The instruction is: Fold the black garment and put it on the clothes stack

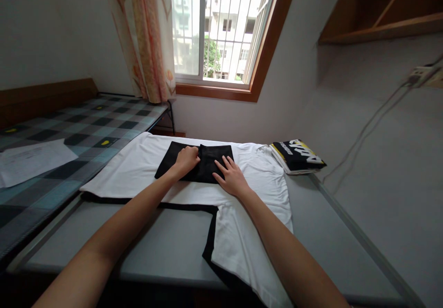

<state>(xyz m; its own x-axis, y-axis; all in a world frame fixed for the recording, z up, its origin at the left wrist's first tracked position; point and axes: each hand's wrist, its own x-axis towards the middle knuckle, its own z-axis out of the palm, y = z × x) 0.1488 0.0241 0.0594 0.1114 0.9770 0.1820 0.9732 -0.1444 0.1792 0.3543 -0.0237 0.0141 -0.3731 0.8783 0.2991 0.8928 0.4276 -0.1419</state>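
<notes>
A white T-shirt (128, 167) with black showing along its lower edges lies spread over the grey table. On its middle rests a flat black piece (207, 165), perhaps folded cloth or a board. My left hand (187, 159) is closed at the raised fold near the centre of the black piece, its fingertips pinching there. My right hand (231, 175) lies with spread fingers on the right part of the black piece, its palm over the white fabric.
A folded black garment with white and yellow print (297, 155) sits at the table's back right. To the left is a bed with a checked mat (121, 123) and white papers (34, 160). A curtain (147, 40) hangs by the barred window; cables run down the right wall.
</notes>
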